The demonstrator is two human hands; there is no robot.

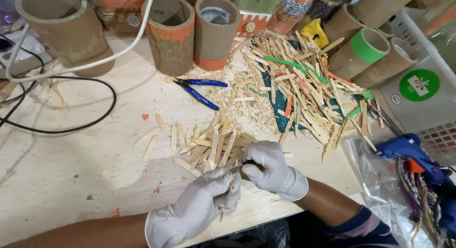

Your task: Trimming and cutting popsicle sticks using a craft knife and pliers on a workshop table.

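Both of my hands wear white gloves near the table's front edge. My left hand (204, 200) grips a thin wooden stick piece (234, 185) that pokes out between its fingers. My right hand (271, 168) is closed on a small knife (241, 166) whose blade meets the stick. Just beyond my hands lies a small heap of cut wooden stick pieces (209, 146). A much bigger pile of wooden sticks (304, 91), some green and orange, covers the table further back on the right.
Blue-handled pliers (199, 89) lie behind the small heap. Cardboard tubes (168, 32) stand along the back. Black and white cables (71, 100) run at the left. A blue glue gun (413, 155) and a plastic bag (380, 181) rest at the right, beside a white basket (422, 86).
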